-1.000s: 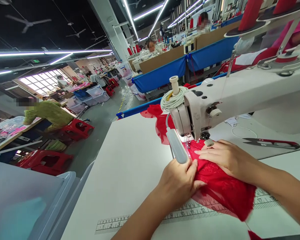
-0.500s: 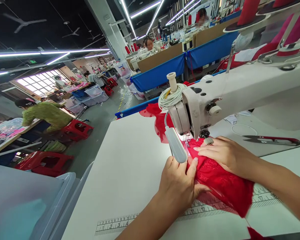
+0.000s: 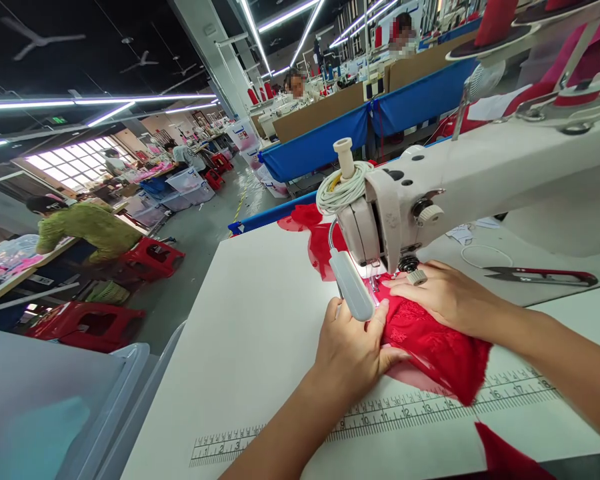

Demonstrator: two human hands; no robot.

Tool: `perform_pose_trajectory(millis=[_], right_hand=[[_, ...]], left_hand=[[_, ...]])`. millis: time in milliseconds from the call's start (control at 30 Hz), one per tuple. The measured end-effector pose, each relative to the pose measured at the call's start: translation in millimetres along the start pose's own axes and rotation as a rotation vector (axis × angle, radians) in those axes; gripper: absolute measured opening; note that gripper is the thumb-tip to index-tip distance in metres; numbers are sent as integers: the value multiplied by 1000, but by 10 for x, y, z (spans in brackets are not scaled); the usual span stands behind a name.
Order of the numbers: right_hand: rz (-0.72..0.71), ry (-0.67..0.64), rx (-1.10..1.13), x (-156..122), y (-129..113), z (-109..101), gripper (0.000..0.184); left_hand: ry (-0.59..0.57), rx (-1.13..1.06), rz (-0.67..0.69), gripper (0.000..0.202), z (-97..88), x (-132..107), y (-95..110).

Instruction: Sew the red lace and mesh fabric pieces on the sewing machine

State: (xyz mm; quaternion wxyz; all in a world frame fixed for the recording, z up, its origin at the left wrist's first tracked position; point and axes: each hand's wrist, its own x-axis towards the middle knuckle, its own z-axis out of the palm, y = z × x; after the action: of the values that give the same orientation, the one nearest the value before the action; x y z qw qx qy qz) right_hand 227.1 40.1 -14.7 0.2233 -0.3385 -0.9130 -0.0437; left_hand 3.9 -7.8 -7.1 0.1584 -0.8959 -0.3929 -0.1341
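A piece of red lace fabric (image 3: pixel 430 340) with a sheer edge lies under the needle area of a white sewing machine (image 3: pixel 480 187). My left hand (image 3: pixel 347 347) grips its left edge, thumb partly under the sheer layer and a finger on top. Some of its fingertips are hidden behind a grey lamp (image 3: pixel 353 285). My right hand (image 3: pixel 445 297) rests flat on the fabric's upper right side, fingers stretched toward the needle; some are covered by the machine head. More sheer red fabric (image 3: pixel 323 247) spreads out behind the needle.
Thread snips (image 3: pixel 540 275) lie right of my right hand, beneath the machine arm. A printed ruler (image 3: pixel 370 420) runs along the white table (image 3: pixel 250 320). Another red piece (image 3: pixel 505 457) hangs at the front edge. Plastic bins (image 3: pixel 125 400) stand left; several people work farther off.
The red fabric has moved up toward the needle, its lower corner now farther from the table's front edge. Both hands have shifted slightly forward with it. More of the trailing red piece shows.
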Motion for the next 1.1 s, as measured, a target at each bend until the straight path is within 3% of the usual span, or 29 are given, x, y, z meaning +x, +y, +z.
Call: perform_pose_trajectory(millis=[167,267,367,467,567,833,1100], right_hand=[[-38,74,31,-5,80,101,36],[-84,115,41,-21,99,103,43],[-146,116,68,-62,84,74,49],[-173,143,117,-109,64,68,49],[-168,176,129,-127,51,76,49],[-191,158,88,-87,53,-11,40],[-160,184,88,-102,33,4,47]], left_hand=[[50,-28,5,73,13,13,-41],[81,-122,100,77,-18,45,-73],[49,-201,181,63,-49,73,-87],[-1,-186,149,51,-60,73,-74],[-30,-171,89,52,-56,53,-44],[73,-133,87,71,-18,-16,18],[97,-47,45,75,-9,-51,57]])
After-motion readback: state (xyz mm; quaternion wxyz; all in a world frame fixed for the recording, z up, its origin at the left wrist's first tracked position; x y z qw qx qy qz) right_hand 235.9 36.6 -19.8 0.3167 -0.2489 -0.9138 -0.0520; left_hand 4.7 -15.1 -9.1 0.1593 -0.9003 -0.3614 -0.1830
